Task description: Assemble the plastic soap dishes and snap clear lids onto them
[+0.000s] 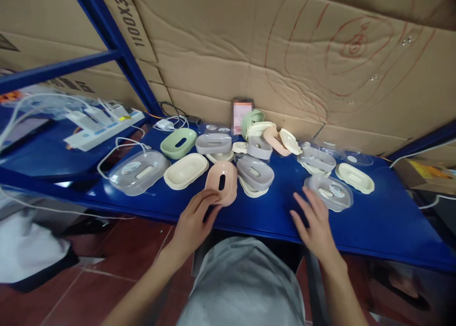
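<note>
My left hand grips the near edge of a pink oval soap-dish tray with a slot in its middle, tilting it up off the blue shelf. My right hand hovers flat over the shelf with fingers spread, holding nothing, its fingertips just short of a clear lidded dish. A grey dish stacked on a cream tray lies between my hands.
Several more soap-dish parts cover the shelf: a clear lid, a cream tray, a green tray, another cream tray. A white power strip with cables sits far left. Cardboard backs the shelf.
</note>
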`<state>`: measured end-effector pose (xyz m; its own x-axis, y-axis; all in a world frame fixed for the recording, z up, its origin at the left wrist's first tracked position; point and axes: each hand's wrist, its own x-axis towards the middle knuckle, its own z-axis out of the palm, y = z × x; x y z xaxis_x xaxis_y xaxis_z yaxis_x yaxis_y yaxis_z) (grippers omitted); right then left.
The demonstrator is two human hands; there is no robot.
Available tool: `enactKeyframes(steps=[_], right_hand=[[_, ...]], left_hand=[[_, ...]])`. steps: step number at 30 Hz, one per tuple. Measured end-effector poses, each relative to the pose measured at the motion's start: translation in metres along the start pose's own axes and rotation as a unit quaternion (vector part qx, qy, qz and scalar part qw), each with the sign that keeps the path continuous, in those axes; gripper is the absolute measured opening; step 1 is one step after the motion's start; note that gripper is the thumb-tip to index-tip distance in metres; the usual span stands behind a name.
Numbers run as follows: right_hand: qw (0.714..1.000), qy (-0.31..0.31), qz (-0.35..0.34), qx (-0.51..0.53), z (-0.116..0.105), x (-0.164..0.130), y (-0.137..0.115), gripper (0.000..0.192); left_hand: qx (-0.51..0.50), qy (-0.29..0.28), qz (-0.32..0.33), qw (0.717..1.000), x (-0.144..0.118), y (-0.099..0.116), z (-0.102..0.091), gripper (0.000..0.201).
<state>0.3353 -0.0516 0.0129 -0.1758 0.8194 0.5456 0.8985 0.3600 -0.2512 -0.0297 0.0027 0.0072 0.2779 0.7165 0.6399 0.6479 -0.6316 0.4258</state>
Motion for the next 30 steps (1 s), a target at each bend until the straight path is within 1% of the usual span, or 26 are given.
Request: enactKeyframes(steps=[3,5,7,8,10,11,12,14,16,19,21,23,25,28,30], right_hand=[[0.996,-0.059,-0.047,0.045,0.012,0.004,-0.033,0.06],[0.991,-0.097,-0.073,0.055,0.017,0.005,-0.046,0.057],[0.987,-0.12,-0.088,0.055,0.019,0.008,-0.051,0.054],[0.987,-0.123,-0.089,0.054,0.02,0.011,-0.052,0.052],[0.989,-0.116,-0.083,0.049,0.021,0.021,-0.053,0.048],[0.99,-0.11,-0.079,0.044,0.023,0.028,-0.053,0.047],[0.991,-0.102,-0.079,0.035,0.025,0.036,-0.054,0.047],[0.992,-0.093,-0.084,0.01,0.03,0.055,-0.057,0.048],[0.992,-0.092,-0.091,-0.016,0.035,0.072,-0.057,0.049],[0.991,-0.099,-0.084,-0.039,0.038,0.088,-0.048,0.041],[0.992,-0.097,-0.065,-0.036,0.035,0.089,-0.036,0.034],[0.995,-0.086,-0.04,-0.009,0.029,0.084,-0.022,0.032],[0.997,-0.068,-0.017,0.041,0.021,0.077,-0.009,0.032],[0.992,-0.044,0.021,0.117,0.01,0.063,0.005,0.03],[0.99,-0.032,0.048,0.126,0.004,0.053,0.011,0.029]], left_hand=[[-0.014,-0.014,0.013,1.0,-0.013,0.003,-0.016,0.026],[-0.019,-0.046,0.04,0.998,-0.02,0.005,-0.024,0.024],[-0.019,-0.082,0.067,0.994,-0.025,0.006,-0.027,0.017],[-0.014,-0.091,0.079,0.993,-0.026,0.006,-0.026,0.018],[0.005,-0.091,0.092,0.992,-0.025,0.005,-0.022,0.036],[0.019,-0.081,0.093,0.992,-0.024,0.004,-0.019,0.041],[0.035,-0.067,0.089,0.993,-0.022,0.004,-0.017,0.041],[0.067,-0.047,0.074,0.994,-0.019,0.002,-0.014,0.031],[0.093,-0.038,0.061,0.993,-0.017,0.0,-0.016,0.022],[0.11,-0.046,0.048,0.992,-0.02,-0.007,-0.026,0.016],[0.101,-0.058,0.033,0.993,-0.025,-0.012,-0.032,0.017],[0.079,-0.076,0.018,0.994,-0.03,-0.016,-0.035,0.022],[0.044,-0.096,0.017,0.994,-0.032,-0.015,-0.033,0.024],[-0.013,-0.115,0.046,0.992,-0.028,-0.007,-0.023,0.023],[-0.028,-0.12,0.065,0.99,-0.022,-0.003,-0.014,0.023]])
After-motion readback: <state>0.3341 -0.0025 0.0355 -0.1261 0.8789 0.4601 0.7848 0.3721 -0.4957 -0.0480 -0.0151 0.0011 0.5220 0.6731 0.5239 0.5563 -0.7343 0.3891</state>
